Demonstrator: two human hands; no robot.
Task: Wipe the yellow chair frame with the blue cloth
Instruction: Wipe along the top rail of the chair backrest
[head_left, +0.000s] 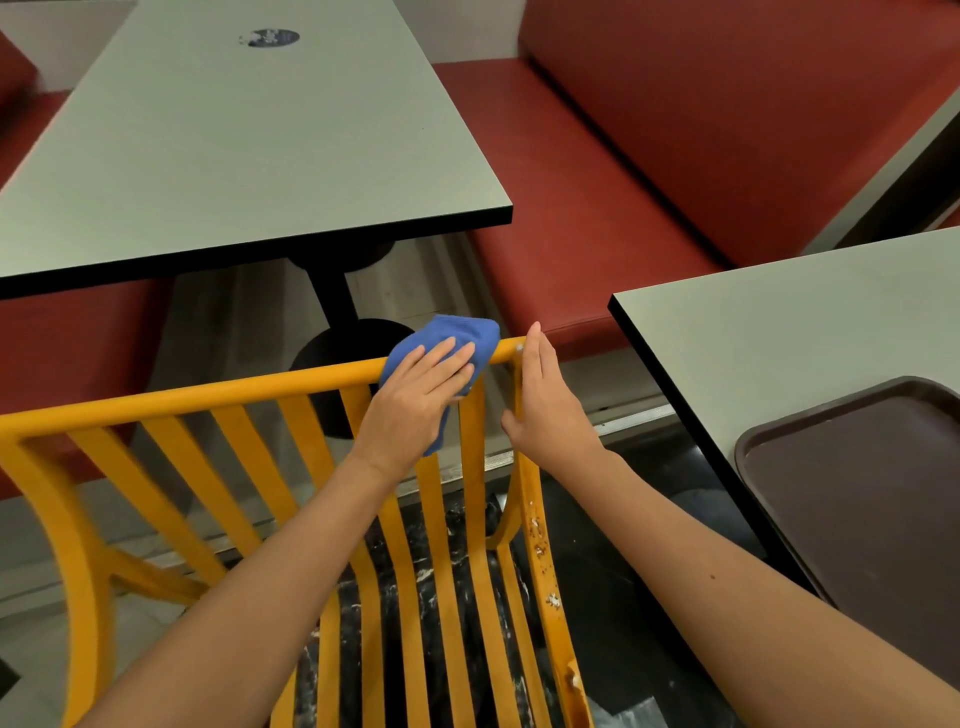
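Dark marbled flooring (457, 597) is seen through the slats of the yellow chair frame (208, 395), which fills the near foreground. Its top rail runs long-axis from lower left to upper right, rising toward the far right corner, and the slats fan down from it toward the viewer; the lower part of the frame is cut off by the bottom edge. Chipped, pale-speckled paint is shown on the right upright.

On the rail near its right end the blue cloth (467, 332) is bunched, draped over the bar, with a tail hanging down behind the wrist. It is pressed against the rail by the left hand (415, 400), fingers laid flat and close together over the fabric. The right hand (540, 400) is set flat against the right upright just beside it, fingers straight and together, the thumb hidden behind the post.

At the right, a dark brown tray (857, 499) lies on a grey table (779, 332); nothing is seen in it, and its far side is cropped. Beyond the chair, a second grey table (234, 145) stands on a black pedestal, bearing a dark round mark too blurred to read. Red bench seating (675, 156) lies farthest.
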